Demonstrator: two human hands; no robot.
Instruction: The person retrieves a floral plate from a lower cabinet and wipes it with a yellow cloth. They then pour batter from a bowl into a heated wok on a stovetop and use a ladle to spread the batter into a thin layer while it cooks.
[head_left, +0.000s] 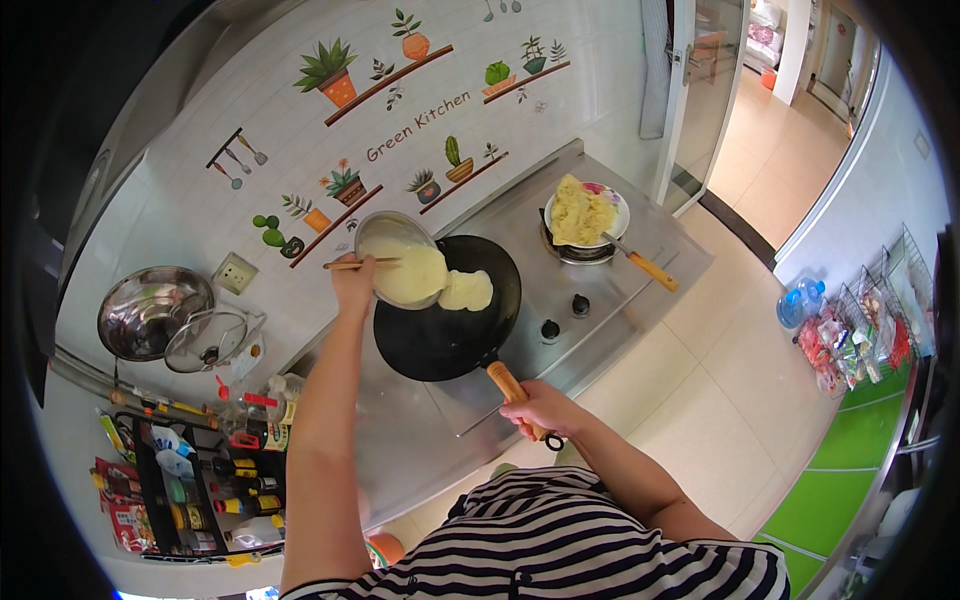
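My left hand (354, 286) grips a metal bowl (362, 227) of pale yellow batter (409, 271) and a pair of wooden chopsticks (341, 265). The bowl is tilted over the left rim of a black wok (442, 345), and a patch of batter (469, 291) lies in the wok beside the bowl's lip. Around the wok's wooden handle (508, 382) my right hand (546, 409) is closed. On the far burner, a plate (619, 217) holds folded yellow pancakes (577, 212); a turner with a wooden handle (652, 271) rests on its edge.
Two black stove knobs (550, 329) stand right of the wok. A steel basin (154, 311) and a glass lid (206, 341) lean by the wall at left, above a black rack (146, 480) of bottles. Beyond the counter's right end is a glass door (705, 97).
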